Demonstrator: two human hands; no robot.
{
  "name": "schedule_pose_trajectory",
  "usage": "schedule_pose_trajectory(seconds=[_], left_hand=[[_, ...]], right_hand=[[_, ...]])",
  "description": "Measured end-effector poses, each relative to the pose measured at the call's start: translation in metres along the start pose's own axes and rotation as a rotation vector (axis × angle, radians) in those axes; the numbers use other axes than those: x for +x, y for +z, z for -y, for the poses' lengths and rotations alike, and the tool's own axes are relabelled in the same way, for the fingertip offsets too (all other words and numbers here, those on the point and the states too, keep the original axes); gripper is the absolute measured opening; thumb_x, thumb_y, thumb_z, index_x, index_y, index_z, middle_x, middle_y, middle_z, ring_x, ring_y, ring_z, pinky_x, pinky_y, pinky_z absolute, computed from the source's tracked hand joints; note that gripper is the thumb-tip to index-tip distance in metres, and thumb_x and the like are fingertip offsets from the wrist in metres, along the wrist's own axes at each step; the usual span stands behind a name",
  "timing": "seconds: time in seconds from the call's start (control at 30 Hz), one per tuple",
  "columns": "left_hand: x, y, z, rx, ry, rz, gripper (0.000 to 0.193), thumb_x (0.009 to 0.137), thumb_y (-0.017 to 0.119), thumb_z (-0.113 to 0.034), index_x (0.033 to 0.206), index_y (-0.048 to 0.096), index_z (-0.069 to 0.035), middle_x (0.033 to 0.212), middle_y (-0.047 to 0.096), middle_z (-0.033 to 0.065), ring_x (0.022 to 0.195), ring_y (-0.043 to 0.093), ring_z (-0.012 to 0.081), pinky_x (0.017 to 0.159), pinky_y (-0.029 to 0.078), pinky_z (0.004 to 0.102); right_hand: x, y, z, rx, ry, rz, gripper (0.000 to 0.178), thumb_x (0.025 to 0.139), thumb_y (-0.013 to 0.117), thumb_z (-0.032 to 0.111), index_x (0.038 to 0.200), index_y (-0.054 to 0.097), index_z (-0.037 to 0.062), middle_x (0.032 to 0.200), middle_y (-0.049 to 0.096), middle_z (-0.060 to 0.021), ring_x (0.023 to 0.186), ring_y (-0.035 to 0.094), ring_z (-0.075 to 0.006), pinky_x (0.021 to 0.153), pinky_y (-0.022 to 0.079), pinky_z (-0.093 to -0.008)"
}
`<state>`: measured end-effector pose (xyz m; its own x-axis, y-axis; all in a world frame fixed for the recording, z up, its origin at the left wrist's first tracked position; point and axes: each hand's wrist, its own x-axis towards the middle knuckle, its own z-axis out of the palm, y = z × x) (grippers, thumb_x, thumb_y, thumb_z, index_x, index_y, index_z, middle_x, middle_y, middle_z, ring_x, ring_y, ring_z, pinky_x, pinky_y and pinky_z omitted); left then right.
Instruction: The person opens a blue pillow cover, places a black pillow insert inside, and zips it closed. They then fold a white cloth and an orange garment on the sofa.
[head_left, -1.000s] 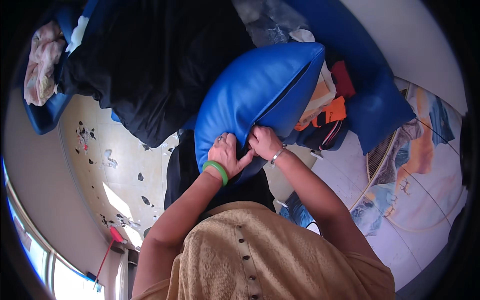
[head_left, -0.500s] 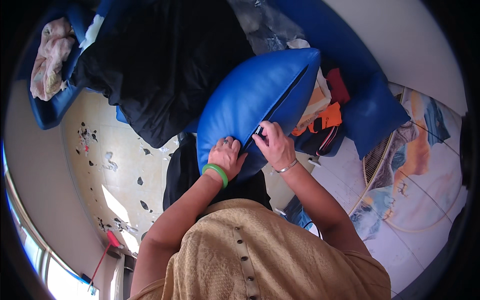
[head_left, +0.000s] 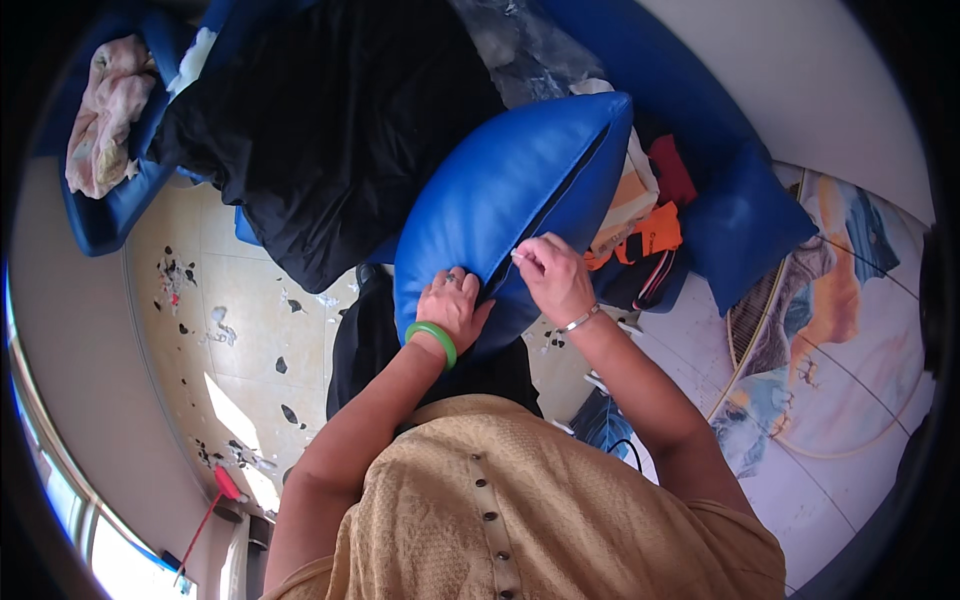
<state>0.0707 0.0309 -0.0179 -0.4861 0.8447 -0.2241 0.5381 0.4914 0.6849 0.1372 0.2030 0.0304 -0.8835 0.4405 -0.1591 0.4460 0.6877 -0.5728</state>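
A plump blue cushion (head_left: 480, 190) with a smooth, leather-like cover rests on my lap. A dark zip (head_left: 570, 180) runs along its right side, its two edges parted. My left hand (head_left: 450, 305), with a ring and a green bangle, grips the cushion's near end, fingers bent on the cover and thumb beside the zip. Farther right, my right hand (head_left: 553, 275), wearing a silver bracelet, pinches a small pale zip pull between thumb and forefinger. The fingers partly cover that pull.
Black fabric (head_left: 310, 130) lies in a heap beyond the cushion to the left. At right are another blue cushion (head_left: 745, 225) and an orange cloth item (head_left: 655, 232). Dark and white scraps (head_left: 280, 365) litter the tiled floor. A red broom (head_left: 227, 483) leans at lower left.
My right hand has turned slightly, its fingers now more curled in around the zip pull. The left hand keeps its place on the cushion.
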Motion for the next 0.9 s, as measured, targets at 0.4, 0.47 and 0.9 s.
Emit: schedule_pose_trajectory(seconds=[0.4, 0.47, 0.9], left_hand=[[-0.024, -0.015, 0.017, -0.212, 0.003, -0.028, 0.052, 0.066, 0.079, -0.035, 0.097, 0.052, -0.003, 0.099, 0.053, 0.0167, 0.096, 0.051, 0.0352, 0.087, 0.042, 0.0429], [-0.033, -0.024, 0.017, -0.211, 0.011, -0.059, 0.063, 0.063, 0.083, -0.037, 0.104, 0.05, -0.003, 0.1, 0.051, 0.0158, 0.096, 0.05, 0.034, 0.088, 0.04, 0.0427], [-0.042, -0.007, 0.023, -0.169, -0.093, -0.264, 0.073, 0.063, 0.086, -0.026, 0.12, 0.047, -0.002, 0.119, 0.05, 0.0198, 0.109, 0.048, 0.0388, 0.096, 0.04, 0.0427]], right_hand=[[-0.044, 0.038, 0.026, 0.196, 0.14, 0.159, 0.006, 0.082, 0.066, 0.011, 0.08, 0.062, 0.0062, 0.074, 0.061, -0.0079, 0.069, 0.062, -0.0259, 0.062, 0.05, -0.0366], [-0.041, 0.04, 0.028, 0.18, 0.107, 0.117, 0.007, 0.083, 0.066, 0.011, 0.079, 0.062, 0.0062, 0.074, 0.061, -0.0081, 0.069, 0.062, -0.0264, 0.062, 0.05, -0.0367], [-0.048, 0.046, 0.019, 0.094, 0.051, -0.064, 0.01, 0.086, 0.06, 0.016, 0.081, 0.055, 0.0084, 0.078, 0.06, -0.0106, 0.072, 0.061, -0.034, 0.062, 0.05, -0.0434]])
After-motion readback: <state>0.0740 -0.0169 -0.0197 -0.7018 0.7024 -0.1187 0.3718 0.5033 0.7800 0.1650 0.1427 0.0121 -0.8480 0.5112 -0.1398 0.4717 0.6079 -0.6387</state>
